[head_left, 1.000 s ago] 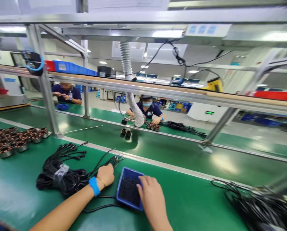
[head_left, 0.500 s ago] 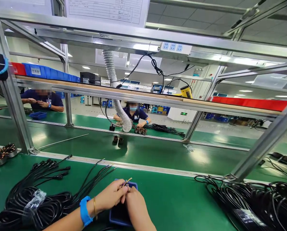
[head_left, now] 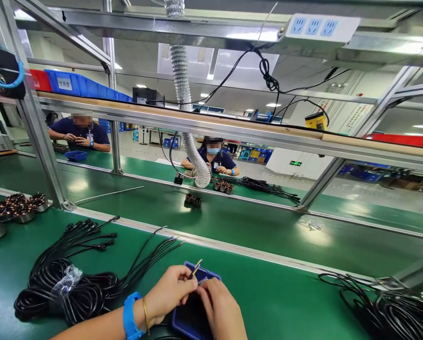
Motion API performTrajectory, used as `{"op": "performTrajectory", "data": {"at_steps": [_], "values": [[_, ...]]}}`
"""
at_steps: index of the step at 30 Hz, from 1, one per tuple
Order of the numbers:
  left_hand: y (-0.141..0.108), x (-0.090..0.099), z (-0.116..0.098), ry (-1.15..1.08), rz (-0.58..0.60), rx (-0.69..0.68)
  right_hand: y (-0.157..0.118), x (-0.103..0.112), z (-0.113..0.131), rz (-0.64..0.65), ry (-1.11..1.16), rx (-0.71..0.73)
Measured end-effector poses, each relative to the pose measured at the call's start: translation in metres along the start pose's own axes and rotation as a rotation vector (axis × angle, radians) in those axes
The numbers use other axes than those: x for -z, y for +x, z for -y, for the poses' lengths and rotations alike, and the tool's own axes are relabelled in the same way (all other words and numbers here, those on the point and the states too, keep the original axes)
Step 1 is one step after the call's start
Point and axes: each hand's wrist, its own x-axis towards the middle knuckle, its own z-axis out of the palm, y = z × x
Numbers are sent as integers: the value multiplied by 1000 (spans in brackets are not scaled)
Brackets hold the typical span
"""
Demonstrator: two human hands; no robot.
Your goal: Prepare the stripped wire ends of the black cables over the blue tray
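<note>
My left hand [head_left: 176,289], with a blue wristband and a gold bangle at the wrist, is closed in a pinch. From its fingertips a cable end with yellow and purple wires [head_left: 197,267] sticks up. Close beside it, my right hand [head_left: 223,307] has its fingers drawn together; a thin pale strand shows at the tips, but what it holds is too small to name. Both hands are above a small blue tray [head_left: 215,274], whose dark inside is partly covered by them.
A tied bundle of black cables [head_left: 73,288] lies left, more black cables [head_left: 388,307] right. Copper-wound motor stators [head_left: 20,208] sit at far left. Metal frame posts [head_left: 43,141] and a shelf [head_left: 232,127] rise ahead. Two people [head_left: 215,160] work across the bench.
The view has shifted, so the scene sits differently. My hands have come slightly apart, and more of the yellow and purple wires shows above the left fingertips.
</note>
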Motion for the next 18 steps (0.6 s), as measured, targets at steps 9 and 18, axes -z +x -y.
{"op": "performTrajectory", "data": {"at_steps": [9, 18], "values": [[-8, -2, -11, -37, 42, -11, -5, 22, 9, -254, 495, -89], [-8, -4, -8, -19, 84, -67, -5, 31, 14, -361, 433, 41]]}}
